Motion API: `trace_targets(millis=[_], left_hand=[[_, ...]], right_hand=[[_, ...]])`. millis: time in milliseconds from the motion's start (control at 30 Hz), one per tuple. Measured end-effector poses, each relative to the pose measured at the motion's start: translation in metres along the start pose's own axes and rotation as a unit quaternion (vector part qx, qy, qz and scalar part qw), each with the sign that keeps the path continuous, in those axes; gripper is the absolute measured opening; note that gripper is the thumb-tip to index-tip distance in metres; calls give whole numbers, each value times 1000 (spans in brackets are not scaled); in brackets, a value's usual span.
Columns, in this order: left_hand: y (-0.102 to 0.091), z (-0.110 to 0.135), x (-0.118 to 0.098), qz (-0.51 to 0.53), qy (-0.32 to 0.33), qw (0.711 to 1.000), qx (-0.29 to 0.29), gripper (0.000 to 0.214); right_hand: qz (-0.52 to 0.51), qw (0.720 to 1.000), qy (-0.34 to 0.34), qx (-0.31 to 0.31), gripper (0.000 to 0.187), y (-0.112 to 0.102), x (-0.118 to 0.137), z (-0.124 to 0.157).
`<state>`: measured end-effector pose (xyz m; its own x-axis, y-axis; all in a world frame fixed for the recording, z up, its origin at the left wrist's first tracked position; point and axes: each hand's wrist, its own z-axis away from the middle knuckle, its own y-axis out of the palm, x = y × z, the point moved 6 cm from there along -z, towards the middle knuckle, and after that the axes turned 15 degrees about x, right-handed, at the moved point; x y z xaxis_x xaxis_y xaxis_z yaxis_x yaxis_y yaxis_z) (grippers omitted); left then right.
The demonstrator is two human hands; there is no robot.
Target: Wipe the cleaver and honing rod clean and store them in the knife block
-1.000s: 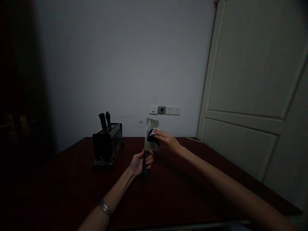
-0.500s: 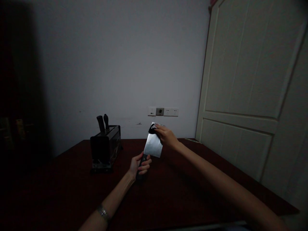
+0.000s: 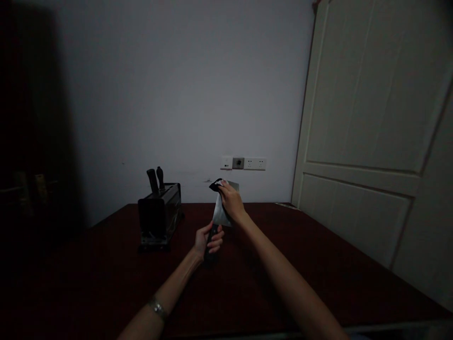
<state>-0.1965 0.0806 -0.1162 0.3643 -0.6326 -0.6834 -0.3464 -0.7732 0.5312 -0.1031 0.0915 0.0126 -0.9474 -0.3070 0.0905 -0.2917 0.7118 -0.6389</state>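
Head view: In a dim room, a person steadies a cleaver above a dark red table, blade raised and leaning slightly to the right, handle low. The left hand is closed round the black handle, its fingers curled and thumb lying toward the base of the blade. The right hand is partly closed, fingertips gathered on a small black-and-white cloth pressed against the upper part of the blade, with a dark fold jutting past the left side.

The step in hand looks to be wiping the face of the steel. The next stroke, by the look of it, calls for a firm left grip, a flat cloth and fingertips clear of the cutting edge (which side is sharpened cannot be made out in this light).

To the left, well apart from the hands, stands a dark knife block, two black handles rising from its top. No brand, label or lettering can be read on blade, handle or block; any marks on the wall sockets or the metal wristband are too small to tell.
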Motion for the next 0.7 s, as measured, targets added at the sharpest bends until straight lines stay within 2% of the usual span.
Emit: trace_targets(millis=[67,200,267,333,467,533,633,700], left_hand=[[-1,1,-2,1,9,1000,-10,23],[-2,2,-2,14,9,999,-28,24],[-2,3,-2,22,9,999,-34,24],[-3,5,-5,26,20,999,-39,25],[-5,7,-11,40,42,997,-45,28],[-3,6,-9,50,29,998,-40,28],[1,3,0,56,-8,998,-19,27],[2,2,2,54,-19,998,-7,28]], right_hand=[[-6,1000,-5,3,33,4,2,-2],[-24,998,42,-46,32,-4,-13,-2],[-30,997,55,-53,32,-3,-13,5],[-33,998,38,-32,32,5,0,17],[-46,996,-61,52,39,20,27,39],[-49,995,-71,57,39,11,18,38],[-47,999,-25,6,34,-16,-16,24],[-46,999,-9,-14,30,-26,-26,22]])
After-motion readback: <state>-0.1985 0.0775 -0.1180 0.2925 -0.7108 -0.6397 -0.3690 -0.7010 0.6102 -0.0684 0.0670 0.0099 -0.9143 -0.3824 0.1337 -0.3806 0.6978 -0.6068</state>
